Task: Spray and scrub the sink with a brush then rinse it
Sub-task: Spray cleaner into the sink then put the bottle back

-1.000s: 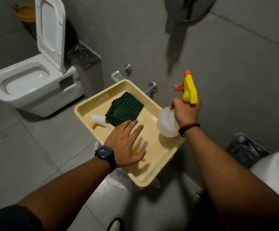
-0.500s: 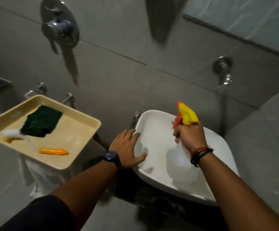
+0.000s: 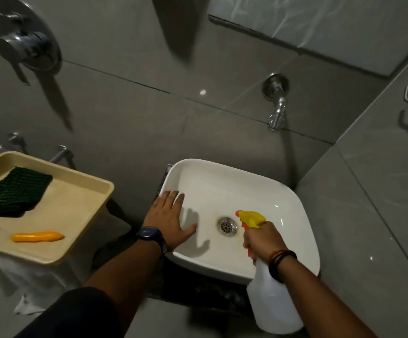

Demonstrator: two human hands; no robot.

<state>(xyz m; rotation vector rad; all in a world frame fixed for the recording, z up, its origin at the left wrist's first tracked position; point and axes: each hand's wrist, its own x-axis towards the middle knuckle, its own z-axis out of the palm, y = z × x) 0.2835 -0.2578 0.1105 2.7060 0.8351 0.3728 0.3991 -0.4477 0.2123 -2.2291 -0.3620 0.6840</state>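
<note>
One rounded white sink, translucent plastic spray bottle above.

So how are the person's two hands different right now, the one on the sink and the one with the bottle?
The left hand lies flat and open, fingers spread on the left rim of the white sink; the right hand is closed around the neck of the spray bottle, whose yellow nozzle points at the drain. The left wrist wears a dark watch, the right wrist thin bands. Both hands are bare and over the sink.
</note>
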